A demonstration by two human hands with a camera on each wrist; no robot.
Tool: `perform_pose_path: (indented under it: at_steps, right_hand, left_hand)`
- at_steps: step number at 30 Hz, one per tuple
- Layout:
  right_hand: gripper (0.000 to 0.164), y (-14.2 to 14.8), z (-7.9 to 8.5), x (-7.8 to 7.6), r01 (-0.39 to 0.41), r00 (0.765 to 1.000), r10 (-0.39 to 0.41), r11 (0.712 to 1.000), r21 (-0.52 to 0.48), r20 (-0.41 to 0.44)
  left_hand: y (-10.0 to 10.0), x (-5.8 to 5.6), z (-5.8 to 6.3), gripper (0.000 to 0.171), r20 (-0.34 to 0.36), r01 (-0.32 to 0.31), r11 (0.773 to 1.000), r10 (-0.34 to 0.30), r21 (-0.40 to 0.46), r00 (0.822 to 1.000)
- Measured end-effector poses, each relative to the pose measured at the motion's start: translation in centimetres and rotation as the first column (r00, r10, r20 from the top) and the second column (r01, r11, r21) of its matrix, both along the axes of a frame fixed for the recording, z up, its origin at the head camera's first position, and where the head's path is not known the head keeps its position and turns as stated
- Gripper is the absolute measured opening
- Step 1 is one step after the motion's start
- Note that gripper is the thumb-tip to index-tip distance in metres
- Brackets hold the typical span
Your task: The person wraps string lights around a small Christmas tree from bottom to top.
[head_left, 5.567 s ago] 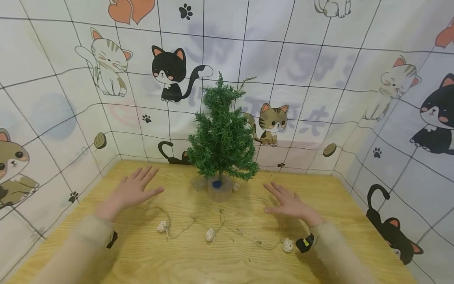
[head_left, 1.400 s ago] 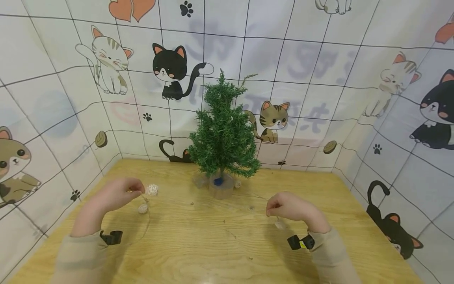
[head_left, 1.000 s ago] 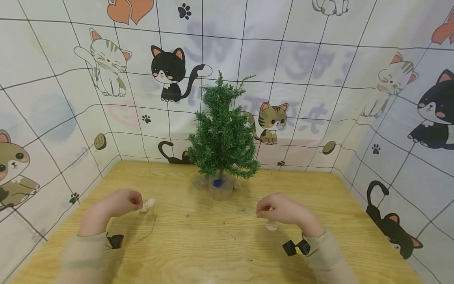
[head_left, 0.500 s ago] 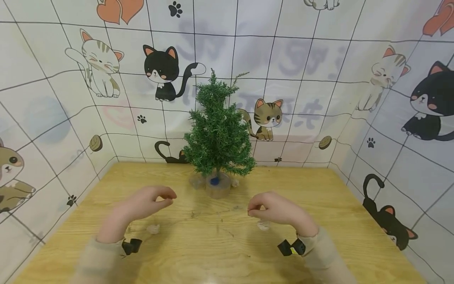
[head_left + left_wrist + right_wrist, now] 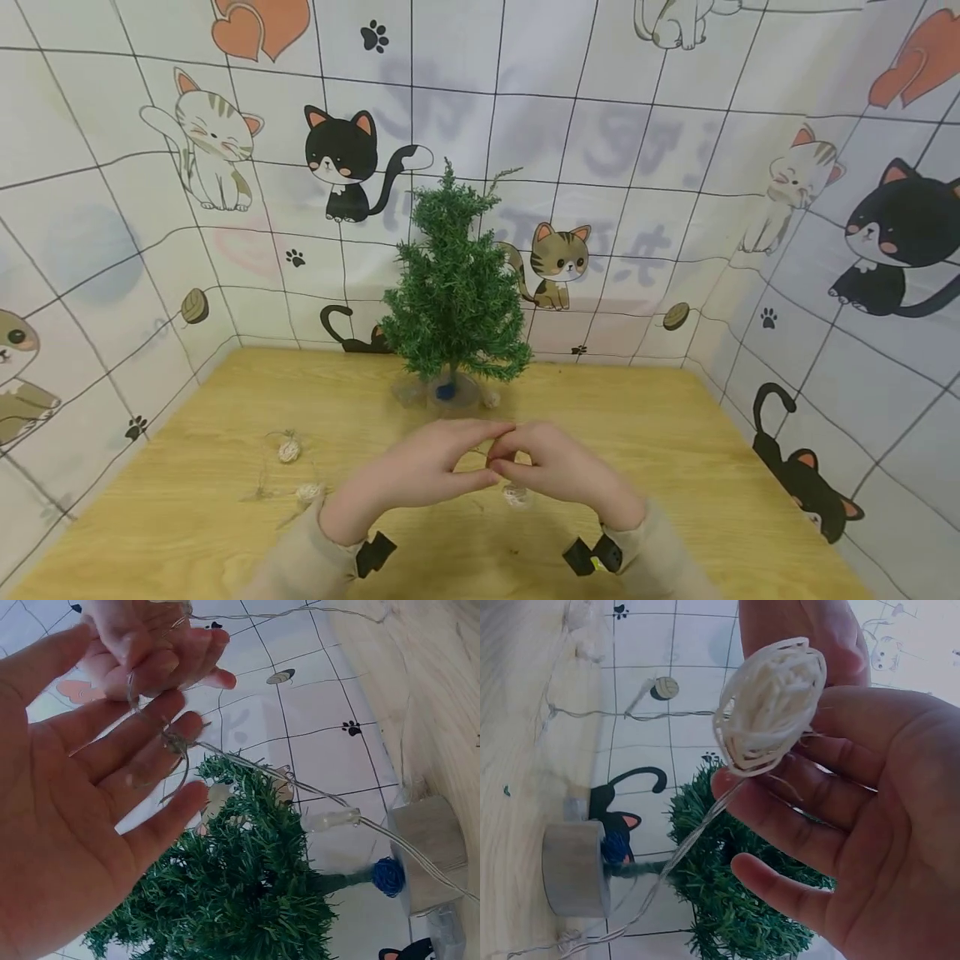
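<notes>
My right hand (image 5: 558,471) pinches the thin clear wire of a string of lights, and a white woven ball (image 5: 515,496) hangs just below its fingers. In the right wrist view that ball (image 5: 772,705) appears large in front of the fingers. Meeting the right fingertips in the head view, my left hand (image 5: 420,473) has its fingers extended. The left wrist view has a wire knot (image 5: 178,741) crossing in front of the left fingers, and a small clear bulb (image 5: 331,819) farther along. Behind both hands stands a small green artificial tree (image 5: 453,283).
Two more woven balls of the string, one upper (image 5: 288,450) and one lower (image 5: 309,492), lie on the wooden table (image 5: 622,417) at left. The tree's round base (image 5: 453,407) has a blue ball beside the trunk. A cat-print cloth (image 5: 637,167) encloses the back and sides.
Both hands began spread and open, then each pinched the string. My left hand let go at left, leaving balls there, and moved right to the right hand, which shifted left still holding the wire.
</notes>
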State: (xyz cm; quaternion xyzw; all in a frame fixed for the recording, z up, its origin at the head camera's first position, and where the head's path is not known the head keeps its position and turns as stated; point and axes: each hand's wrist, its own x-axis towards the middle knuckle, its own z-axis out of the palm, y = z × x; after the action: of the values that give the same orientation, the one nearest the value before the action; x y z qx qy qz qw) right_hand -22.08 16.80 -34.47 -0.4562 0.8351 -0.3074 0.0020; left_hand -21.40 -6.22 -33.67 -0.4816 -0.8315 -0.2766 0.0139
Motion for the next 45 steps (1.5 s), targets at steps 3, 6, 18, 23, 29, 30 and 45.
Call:
perform_pose_path:
  at_steps: [3,6,18,23,29,30,45]
  right_hand:
    - [0.014,-0.3,-0.4,0.1,-0.020,0.999,0.021,0.999,-0.034,0.039]
    - [0.013,-0.4,-0.6,0.3,-0.033,0.996,0.038,0.998,-0.055,0.079]
    - [0.013,-0.6,-1.0,0.0,-0.159,0.947,0.195,0.975,-0.155,0.256]
    - [0.013,-0.7,-1.2,-0.1,-0.123,0.933,0.165,0.981,-0.149,0.320]
    - [0.013,-0.7,-1.5,-0.5,-0.070,0.942,0.096,0.993,-0.090,0.323]
    - [0.012,-0.7,-1.6,-0.6,-0.062,0.944,0.086,0.994,-0.085,0.318]
    - [0.014,0.1,-2.3,-2.5,0.161,0.974,-0.156,0.987,-0.017,0.166]
  left_hand:
    - [0.3,0.1,-0.2,0.058,-0.025,-0.006,1.000,0.005,-0.018,1.000]
    - [0.0,0.2,-0.3,0.055,-0.020,-0.015,1.000,0.014,-0.022,1.000]
    - [-2.7,0.6,1.5,0.012,-0.158,-0.031,0.991,0.051,0.128,0.986]
    - [-4.7,0.7,2.5,0.015,-0.146,-0.111,0.968,0.146,0.224,0.978]
    - [-7.1,0.9,3.7,0.021,-0.170,-0.170,0.913,0.247,0.370,0.954]
    - [-7.5,1.0,3.8,0.022,-0.189,-0.177,0.903,0.267,0.391,0.945]
    - [-10.7,1.7,6.2,0.029,-0.334,-0.220,0.827,0.432,0.517,0.838]
